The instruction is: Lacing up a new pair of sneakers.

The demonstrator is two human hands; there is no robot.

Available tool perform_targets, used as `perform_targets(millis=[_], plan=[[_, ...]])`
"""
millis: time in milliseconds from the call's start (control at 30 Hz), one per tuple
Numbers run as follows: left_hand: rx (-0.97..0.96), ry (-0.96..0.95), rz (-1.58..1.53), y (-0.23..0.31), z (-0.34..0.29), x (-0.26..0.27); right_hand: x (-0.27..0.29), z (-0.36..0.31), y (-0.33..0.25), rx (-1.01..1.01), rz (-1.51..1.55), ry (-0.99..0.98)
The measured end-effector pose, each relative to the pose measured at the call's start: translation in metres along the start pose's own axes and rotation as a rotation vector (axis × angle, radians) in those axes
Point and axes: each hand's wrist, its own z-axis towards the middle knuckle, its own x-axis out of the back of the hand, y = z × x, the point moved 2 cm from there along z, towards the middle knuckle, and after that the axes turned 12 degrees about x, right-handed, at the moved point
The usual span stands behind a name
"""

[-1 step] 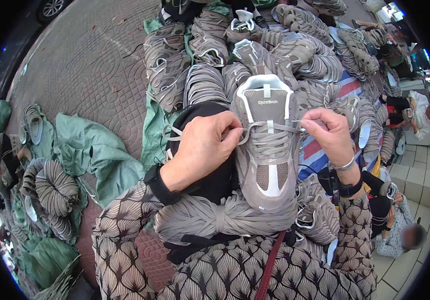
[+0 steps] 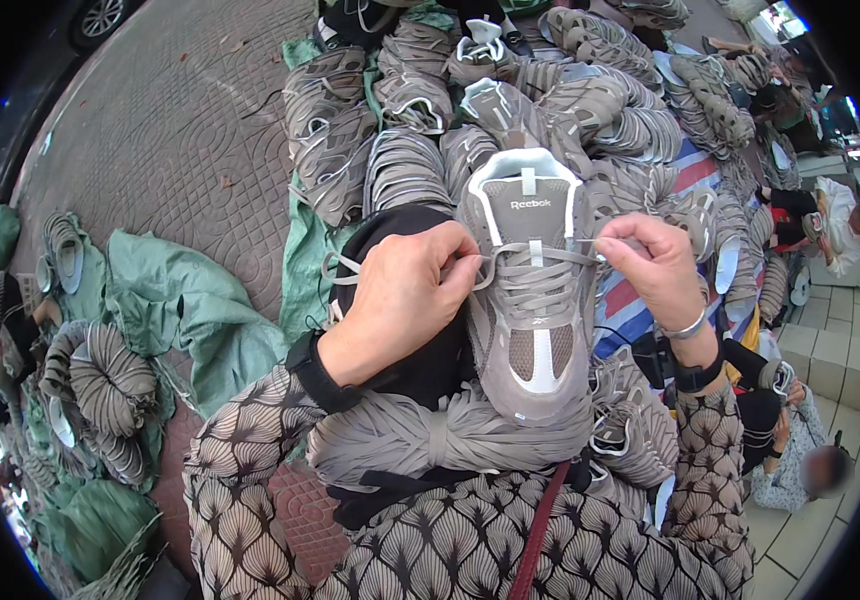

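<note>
A grey shoe upper (image 2: 531, 300) with white trim rests on my lap, its toe toward me and its tongue pointing away. Grey laces (image 2: 536, 282) criss-cross its front. On the left of the shoe, my left hand (image 2: 412, 285) pinches one lace end, and a loop of lace sticks out behind the fingers. My right hand (image 2: 658, 265) pinches the other end at the right side, with the lace pulled straight between hand and eyelet. Below the shoe's toe lies a tied bundle of grey laces (image 2: 380, 437) across my lap.
Stacked grey shoe uppers (image 2: 405, 170) spread out ahead and to the right. Green sacks (image 2: 185, 305) and coiled uppers (image 2: 113, 378) lie on the left over paved ground (image 2: 185, 150). A striped sheet (image 2: 695, 172) shows under the right piles. Other people (image 2: 800, 465) sit at right.
Almost nothing differs. The view has shifted very slightly, and both hands keep their pinch on the lace ends.
</note>
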Motion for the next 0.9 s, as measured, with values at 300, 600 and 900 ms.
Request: perform_targets(millis=[300,600,900], plan=[[-0.075,0.144,0.036,0.000,-0.004,-0.006,-0.002,0.003,-0.005,-0.073,0.062,-0.112],[-0.244,0.236,0.387,0.014,-0.003,-0.013,-0.025,0.019,0.001,-0.049,0.049,-0.116],[-0.723,-0.011,0.716,0.026,0.032,0.023,0.006,0.062,-0.018,0.648,-0.522,-0.727]])
